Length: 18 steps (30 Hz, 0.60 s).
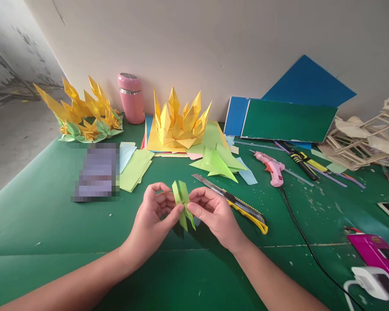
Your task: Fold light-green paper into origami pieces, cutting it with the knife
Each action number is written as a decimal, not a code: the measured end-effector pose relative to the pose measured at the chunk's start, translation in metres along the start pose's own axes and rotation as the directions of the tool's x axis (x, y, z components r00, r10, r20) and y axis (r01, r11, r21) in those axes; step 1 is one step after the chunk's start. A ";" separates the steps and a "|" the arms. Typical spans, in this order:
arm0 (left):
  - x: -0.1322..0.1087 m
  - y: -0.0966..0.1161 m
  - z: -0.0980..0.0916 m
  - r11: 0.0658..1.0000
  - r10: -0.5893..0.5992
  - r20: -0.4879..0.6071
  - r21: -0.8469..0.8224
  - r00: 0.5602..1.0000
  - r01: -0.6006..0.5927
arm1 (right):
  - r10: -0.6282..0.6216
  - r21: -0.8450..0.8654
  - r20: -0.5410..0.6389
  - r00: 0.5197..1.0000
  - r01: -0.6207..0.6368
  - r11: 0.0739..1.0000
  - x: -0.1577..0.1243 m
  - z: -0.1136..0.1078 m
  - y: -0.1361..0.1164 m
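Note:
A small folded light-green paper piece (182,196) is held upright above the green table, pinched from both sides. My left hand (157,211) grips its left side, thumb on the middle fold. My right hand (212,211) pinches the right side, thumb and fingers closed on it. Behind my hands lies a box cutter (236,201) with a yellow handle, blade out. Beyond it rest folded green paper pieces (215,162). Green paper strips (136,168) lie beyond my left hand. A yellow folded paper crown (181,125) stands on stacked sheets.
A pink glue gun (272,167) trails a black cord (306,242) on the right. Pliers (300,160), a wooden stick model (359,138) and a magenta power block (376,255) sit farther right. A pink bottle (132,101) and a decorated crown (86,114) stand back left.

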<state>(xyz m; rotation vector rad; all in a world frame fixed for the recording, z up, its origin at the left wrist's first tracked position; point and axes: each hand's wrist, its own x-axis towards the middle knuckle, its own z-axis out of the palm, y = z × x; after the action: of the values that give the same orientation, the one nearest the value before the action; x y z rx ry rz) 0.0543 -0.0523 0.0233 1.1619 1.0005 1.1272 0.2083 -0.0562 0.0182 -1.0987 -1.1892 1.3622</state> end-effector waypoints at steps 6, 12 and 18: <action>0.004 0.003 0.000 0.998 -0.054 -0.065 -0.034 0.996 0.052 | -0.008 -0.021 -0.020 1.000 0.008 1.000 0.000 0.001 0.001; 0.007 0.003 -0.003 0.986 -0.141 0.015 -0.090 0.990 0.142 | -0.184 -0.190 -0.068 0.980 0.169 0.967 -0.006 0.007 0.005; 0.006 0.004 -0.001 0.985 -0.121 0.016 -0.126 0.993 0.122 | -0.179 -0.154 -0.043 0.983 0.171 0.973 -0.008 0.009 0.005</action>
<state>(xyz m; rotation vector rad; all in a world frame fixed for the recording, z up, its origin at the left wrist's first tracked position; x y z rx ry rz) 0.0533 -0.0460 0.0273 0.9907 0.9662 1.0716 0.1998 -0.0649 0.0144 -1.1018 -1.3308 1.1142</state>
